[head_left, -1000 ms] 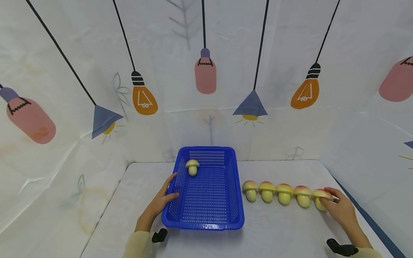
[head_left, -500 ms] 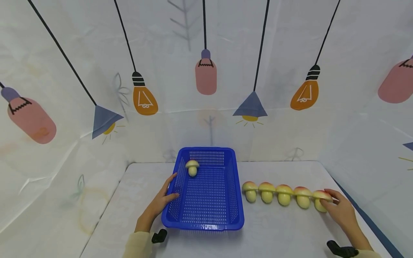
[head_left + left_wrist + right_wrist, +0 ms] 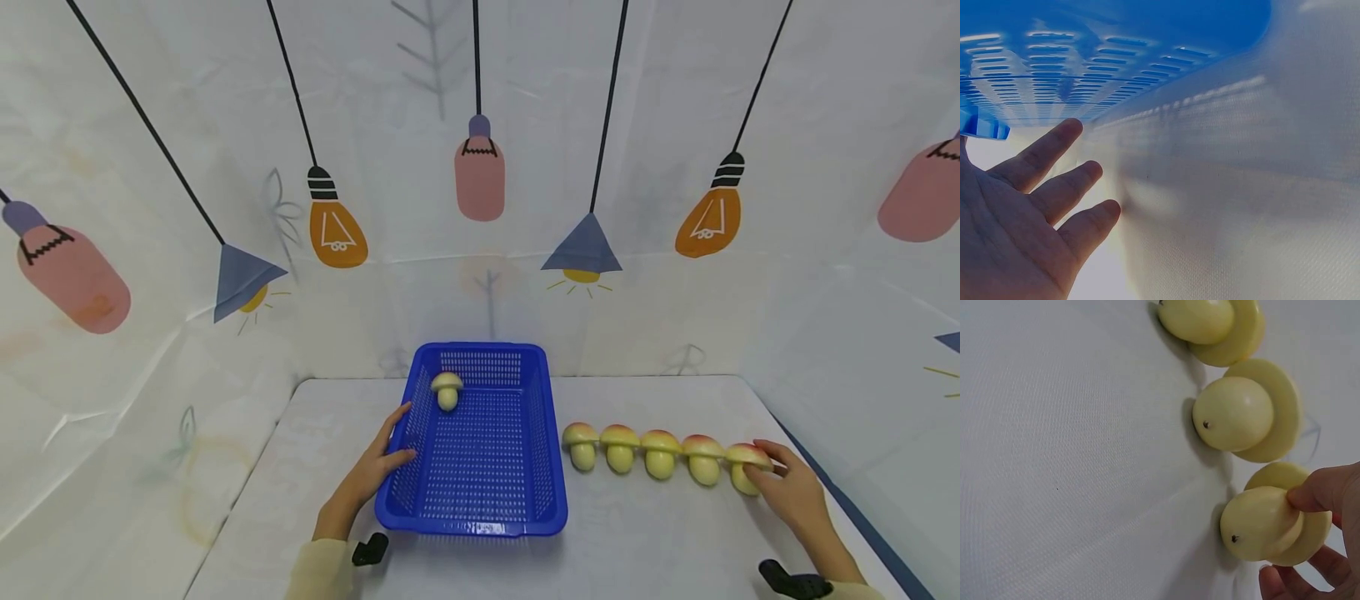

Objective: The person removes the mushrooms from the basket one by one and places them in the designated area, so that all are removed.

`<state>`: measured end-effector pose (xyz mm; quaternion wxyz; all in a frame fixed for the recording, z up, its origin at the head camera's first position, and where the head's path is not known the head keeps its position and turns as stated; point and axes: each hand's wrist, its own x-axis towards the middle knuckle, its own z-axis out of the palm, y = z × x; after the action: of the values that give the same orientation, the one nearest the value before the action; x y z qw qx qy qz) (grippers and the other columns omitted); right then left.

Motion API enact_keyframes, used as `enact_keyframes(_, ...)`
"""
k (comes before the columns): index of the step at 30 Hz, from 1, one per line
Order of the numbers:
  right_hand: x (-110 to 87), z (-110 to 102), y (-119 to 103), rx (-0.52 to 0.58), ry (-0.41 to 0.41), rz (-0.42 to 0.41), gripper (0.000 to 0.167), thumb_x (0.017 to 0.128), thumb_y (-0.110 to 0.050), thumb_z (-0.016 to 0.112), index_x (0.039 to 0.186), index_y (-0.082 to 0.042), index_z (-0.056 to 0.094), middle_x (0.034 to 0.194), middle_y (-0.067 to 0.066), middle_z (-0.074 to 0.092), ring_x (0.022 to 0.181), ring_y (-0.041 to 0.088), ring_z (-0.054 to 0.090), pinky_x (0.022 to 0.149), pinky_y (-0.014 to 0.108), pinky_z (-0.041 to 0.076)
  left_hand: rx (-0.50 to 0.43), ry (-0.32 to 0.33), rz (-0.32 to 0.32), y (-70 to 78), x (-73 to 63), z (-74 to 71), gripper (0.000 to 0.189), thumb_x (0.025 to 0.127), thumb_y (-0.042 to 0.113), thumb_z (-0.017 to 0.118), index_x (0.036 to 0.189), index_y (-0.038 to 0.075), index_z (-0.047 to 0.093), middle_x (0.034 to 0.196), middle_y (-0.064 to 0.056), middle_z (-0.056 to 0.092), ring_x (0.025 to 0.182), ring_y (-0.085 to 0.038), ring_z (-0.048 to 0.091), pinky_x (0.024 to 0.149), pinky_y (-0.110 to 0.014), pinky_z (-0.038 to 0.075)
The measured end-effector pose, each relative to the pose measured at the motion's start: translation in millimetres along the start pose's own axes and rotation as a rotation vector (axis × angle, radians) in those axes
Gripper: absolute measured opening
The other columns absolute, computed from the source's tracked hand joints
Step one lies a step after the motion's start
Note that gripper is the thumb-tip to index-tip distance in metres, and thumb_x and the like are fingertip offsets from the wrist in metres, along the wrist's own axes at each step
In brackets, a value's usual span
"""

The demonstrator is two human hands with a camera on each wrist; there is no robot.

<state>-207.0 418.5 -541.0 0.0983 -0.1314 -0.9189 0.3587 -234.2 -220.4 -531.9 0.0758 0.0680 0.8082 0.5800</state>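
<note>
My left hand (image 3: 372,461) holds the left rim of a blue perforated plastic basket (image 3: 471,527), its thumb over the edge. Three of its fingers (image 3: 1066,190) reach out straight below the rim in the left wrist view. Inside the basket, near the back left, lies one toy mushroom (image 3: 447,391). On the right, my right hand (image 3: 797,490) pinches the rightmost mushroom (image 3: 1263,524) of a row, thumb against its stem and cap. That mushroom has a pale yellow stem and a red-tinged cap, and it sits close to its left neighbour (image 3: 704,460).
More toy mushrooms (image 3: 619,448) continue the row leftwards, up to the basket's right side. The white table (image 3: 660,542) meets a white backdrop (image 3: 420,308) printed with hanging lamps. Dark straps (image 3: 795,579) sit at both wrists.
The view has tilted very slightly. Both hands, the basket and the mushrooms stay where they were.
</note>
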Motion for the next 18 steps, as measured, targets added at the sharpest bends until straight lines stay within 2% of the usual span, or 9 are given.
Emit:
enact_keyframes(14, 0.1, -1.6, -1.8, -0.022, 0.004, 0.000, 0.056, 0.098, -0.024, 0.065, 0.140, 0.010, 0.048, 0.143, 0.040, 0.046, 0.120, 0.060, 0.051, 0.061, 0.021, 0.044, 0.013, 0.004, -0.001, 0.4, -0.3, 0.5, 0.080, 0.097, 0.020, 0.058, 0.164, 0.034, 0.018, 0.171, -0.021, 0.012, 0.146, -0.056, 0.031, 0.107, -0.072, 0.038)
enact_keyframes(16, -0.1, -1.7, -2.2, -0.033, 0.010, -0.011, 0.056, 0.098, -0.024, 0.065, 0.139, 0.009, 0.048, 0.142, 0.040, 0.047, 0.120, 0.060, 0.051, 0.063, 0.026, 0.046, 0.014, 0.006, -0.001, 0.1, -0.2, 0.5, 0.080, 0.096, 0.021, 0.059, 0.164, 0.034, 0.018, 0.171, -0.021, 0.012, 0.146, -0.056, 0.031, 0.107, -0.073, 0.037)
enact_keyframes(18, -0.7, -1.7, -2.4, -0.043, 0.017, -0.028, 0.055, 0.097, -0.023, 0.066, 0.139, 0.009, 0.049, 0.142, 0.041, 0.047, 0.119, 0.060, 0.051, 0.067, 0.037, 0.053, 0.014, 0.007, -0.001, 0.0, -0.1, 0.6, 0.080, 0.096, 0.021, 0.059, 0.164, 0.035, 0.018, 0.171, -0.022, 0.013, 0.146, -0.056, 0.031, 0.107, -0.073, 0.037)
